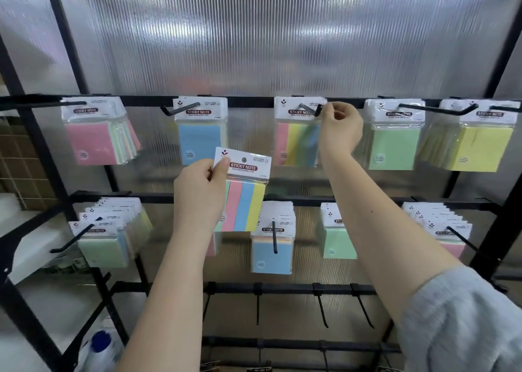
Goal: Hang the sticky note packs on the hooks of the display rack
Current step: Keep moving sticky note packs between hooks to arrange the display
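Left hand (202, 193) pinches the striped sticky note pack (243, 190) by the header card's left edge w/ fingers pressed together, held mid-rack, below the top row. Right hand (340, 130) has fingers pinched at the tip of the middle hook (309, 109), by the pack already hanging there. Pack looks light, film slippery, card stiff: best held by the card beside its hole.

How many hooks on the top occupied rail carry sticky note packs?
5: far left, left of centre, centre by the right hand, right, far right. More may be hidden past the edges.
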Demonstrator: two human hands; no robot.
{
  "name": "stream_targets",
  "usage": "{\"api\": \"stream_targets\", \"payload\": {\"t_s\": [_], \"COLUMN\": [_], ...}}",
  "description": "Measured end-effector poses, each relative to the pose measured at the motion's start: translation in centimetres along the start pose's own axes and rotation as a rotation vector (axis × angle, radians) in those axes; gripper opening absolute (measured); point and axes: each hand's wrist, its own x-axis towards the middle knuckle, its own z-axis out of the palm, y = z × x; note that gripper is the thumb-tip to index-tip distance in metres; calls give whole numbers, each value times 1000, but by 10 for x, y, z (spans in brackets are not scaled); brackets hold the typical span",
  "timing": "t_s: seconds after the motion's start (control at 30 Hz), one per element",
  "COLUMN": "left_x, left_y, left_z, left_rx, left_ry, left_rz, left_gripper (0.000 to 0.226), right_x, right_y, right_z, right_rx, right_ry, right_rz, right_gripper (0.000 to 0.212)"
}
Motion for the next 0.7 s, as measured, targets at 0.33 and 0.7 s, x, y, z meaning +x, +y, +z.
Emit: {"api": "stream_targets", "payload": {"t_s": [0.33,0.7], "left_x": [-4,-8], "left_y": [7,54], "left_z": [14,33], "left_rx": [-154,-442], "left_ry": [-30,-51], "left_rz": [98,218], "left_gripper": [46,44], "right_x": [-36,-68], "right_y": [61,105], "right_z": [-85,-133], "right_rx": [-341,-544], "right_ry": [-259,-294], "right_rz": [5,104], "right_gripper": [26,26]}}
